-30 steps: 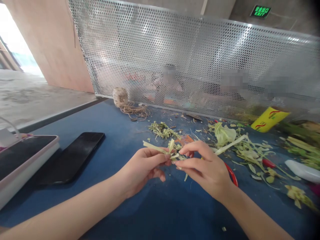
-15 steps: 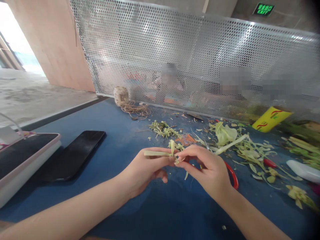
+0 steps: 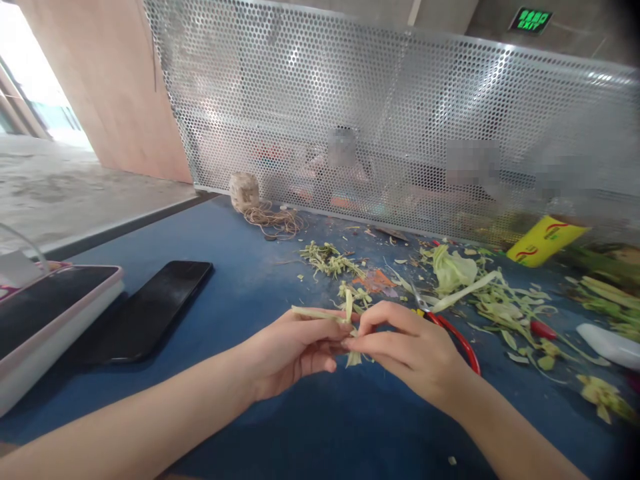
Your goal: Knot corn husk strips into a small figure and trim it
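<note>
A pale green strip of dried husk or leaf (image 3: 349,304), crossed or knotted, is held between both hands above the blue table. My left hand (image 3: 300,343) pinches it between thumb and fingers, with one end lying back over the hand. From the other side, the fingertips of my right hand (image 3: 413,343) close on the same strip near the crossing. The fingers partly hide how it is folded. Red-handled scissors (image 3: 463,343) lie just behind my right hand. Beyond the hands rests a pile of small knotted green pieces (image 3: 327,259).
Two dark phones, a flat one (image 3: 150,313) and one in a white-pink case (image 3: 55,313), lie left. A twine spool (image 3: 245,191) stands at the back by a perforated metal screen (image 3: 300,80). Leaf scraps (image 3: 505,303), a yellow tube (image 3: 547,240) and a white object (image 3: 610,343) are right.
My right fingers have turned and moved slightly down over the strip, a tail of which now shows below them. The scissors are more visible. The view has shifted slightly.
</note>
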A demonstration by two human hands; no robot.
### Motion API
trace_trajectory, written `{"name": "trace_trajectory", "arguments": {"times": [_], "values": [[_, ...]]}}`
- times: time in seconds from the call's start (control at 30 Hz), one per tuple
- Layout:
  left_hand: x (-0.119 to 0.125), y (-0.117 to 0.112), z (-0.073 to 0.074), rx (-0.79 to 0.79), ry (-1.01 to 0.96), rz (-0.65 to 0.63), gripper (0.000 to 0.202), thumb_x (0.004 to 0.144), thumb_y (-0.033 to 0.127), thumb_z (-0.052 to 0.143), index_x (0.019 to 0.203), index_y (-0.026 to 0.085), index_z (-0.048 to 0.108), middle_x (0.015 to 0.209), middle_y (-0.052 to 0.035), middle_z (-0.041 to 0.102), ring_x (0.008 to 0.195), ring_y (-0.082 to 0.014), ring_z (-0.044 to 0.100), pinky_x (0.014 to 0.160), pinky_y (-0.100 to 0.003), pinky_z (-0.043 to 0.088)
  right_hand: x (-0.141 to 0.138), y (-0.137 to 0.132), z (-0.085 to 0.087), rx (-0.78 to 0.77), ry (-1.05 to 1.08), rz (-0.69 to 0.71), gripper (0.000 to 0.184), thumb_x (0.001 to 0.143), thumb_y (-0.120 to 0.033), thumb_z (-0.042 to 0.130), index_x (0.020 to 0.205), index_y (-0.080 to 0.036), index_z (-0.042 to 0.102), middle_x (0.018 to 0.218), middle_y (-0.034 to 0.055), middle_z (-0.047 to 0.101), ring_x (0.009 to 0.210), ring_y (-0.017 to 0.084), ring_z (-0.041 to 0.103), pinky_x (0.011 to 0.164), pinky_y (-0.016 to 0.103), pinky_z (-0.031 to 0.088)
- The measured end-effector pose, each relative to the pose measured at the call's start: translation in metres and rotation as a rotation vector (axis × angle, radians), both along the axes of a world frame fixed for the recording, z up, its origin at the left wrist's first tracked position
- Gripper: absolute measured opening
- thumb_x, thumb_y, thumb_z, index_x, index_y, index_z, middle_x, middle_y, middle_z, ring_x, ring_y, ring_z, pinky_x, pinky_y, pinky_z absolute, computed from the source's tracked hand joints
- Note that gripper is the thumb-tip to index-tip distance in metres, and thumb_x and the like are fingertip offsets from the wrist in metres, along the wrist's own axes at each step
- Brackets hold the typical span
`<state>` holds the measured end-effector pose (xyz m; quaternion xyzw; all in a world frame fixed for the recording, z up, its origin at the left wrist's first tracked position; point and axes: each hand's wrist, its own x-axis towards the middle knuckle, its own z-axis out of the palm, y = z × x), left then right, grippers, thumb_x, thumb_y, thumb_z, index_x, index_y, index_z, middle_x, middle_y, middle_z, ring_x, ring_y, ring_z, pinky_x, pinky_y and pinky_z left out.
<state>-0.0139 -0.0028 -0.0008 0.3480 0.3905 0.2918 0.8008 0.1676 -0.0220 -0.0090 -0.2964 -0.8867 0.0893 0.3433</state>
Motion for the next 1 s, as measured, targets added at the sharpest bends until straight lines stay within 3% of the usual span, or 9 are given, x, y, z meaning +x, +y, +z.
{"name": "trace_trajectory", "arguments": {"times": [0.13,0.23,0.3,0.43,0.57,0.77,0.87,1.0], "values": [[0.0018,-0.0013,-0.0025,0.145,0.021,-0.020,0.018,0.067,0.012,0.066,0.084,0.010,0.069,0.063,-0.0011,0.060,0.052,-0.0070,0.052,0.044,-0.016,0.049,-0.0026,-0.0064,0.0058,-0.025,-0.202,-0.055,0.023,0.088,-0.019,0.039,0.084,-0.021,0.062,0.079,0.0032,0.060,0.069,0.012,0.057,0.063,0.022,0.048],[0.0028,-0.0019,-0.0047,0.198,0.017,-0.027,0.018,0.068,0.012,0.065,0.085,0.010,0.069,0.069,-0.0031,0.062,0.056,-0.0090,0.054,0.044,-0.017,0.050,-0.0055,-0.0086,0.0090,0.119,-0.336,-0.051,0.030,0.088,-0.015,0.033,0.080,-0.018,0.062,0.076,0.0058,0.060,0.069,0.015,0.056,0.063,0.027,0.046],[0.0030,-0.0019,-0.0054,0.191,0.023,-0.038,0.018,0.070,0.012,0.063,0.088,0.010,0.068,0.070,-0.0040,0.063,0.055,-0.0083,0.054,0.044,-0.016,0.050,-0.0069,-0.0089,0.0085,0.163,-0.350,-0.099,0.028,0.088,-0.017,0.035,0.079,-0.017,0.061,0.073,0.0053,0.060,0.068,0.015,0.056,0.062,0.027,0.045],[0.0028,-0.0006,-0.0059,0.131,0.049,-0.056,0.019,0.072,0.011,0.060,0.090,0.010,0.068,0.068,-0.0036,0.063,0.051,-0.0057,0.053,0.044,-0.013,0.049,-0.0062,-0.0085,0.0039,0.097,-0.332,-0.173,0.015,0.085,-0.023,0.046,0.075,-0.019,0.057,0.067,0.0006,0.058,0.064,0.013,0.055,0.060,0.023,0.043],[0.0045,0.0001,-0.0060,0.206,0.066,-0.051,0.017,0.067,0.012,0.065,0.084,0.010,0.068,0.063,-0.0018,0.063,0.051,-0.0081,0.055,0.043,-0.017,0.049,-0.0026,-0.0085,0.0036,0.072,-0.316,-0.119,0.019,0.086,-0.021,0.043,0.074,-0.019,0.057,0.070,0.0009,0.058,0.065,0.012,0.056,0.060,0.022,0.043],[0.0073,-0.0016,-0.0038,0.369,0.159,-0.033,0.014,0.066,0.015,0.066,0.079,0.010,0.068,0.057,-0.0002,0.062,0.042,-0.0082,0.053,0.042,-0.021,0.048,0.0001,-0.0059,0.0049,-0.075,-0.179,-0.017,0.018,0.086,-0.017,0.043,0.075,-0.019,0.057,0.078,0.0029,0.059,0.071,0.012,0.057,0.065,0.022,0.046],[0.0067,-0.0019,-0.0035,0.419,0.164,-0.025,0.012,0.066,0.015,0.065,0.076,0.010,0.067,0.058,0.0007,0.061,0.041,-0.0077,0.053,0.042,-0.021,0.048,-0.0021,-0.0028,0.0034,-0.192,-0.001,-0.102,0.002,0.080,-0.020,0.054,0.079,-0.021,0.056,0.075,0.0003,0.059,0.068,0.011,0.056,0.061,0.020,0.046],[0.0066,-0.0039,-0.0018,0.443,0.126,-0.032,0.007,0.065,0.015,0.066,0.070,0.011,0.066,0.054,0.0032,0.056,0.042,-0.0075,0.052,0.041,-0.019,0.046,-0.0064,-0.0006,0.0022,-0.397,0.238,-0.223,0.016,0.070,-0.020,0.065,0.071,-0.021,0.049,0.066,-0.0028,0.056,0.058,0.009,0.052,0.052,0.018,0.045]]}}
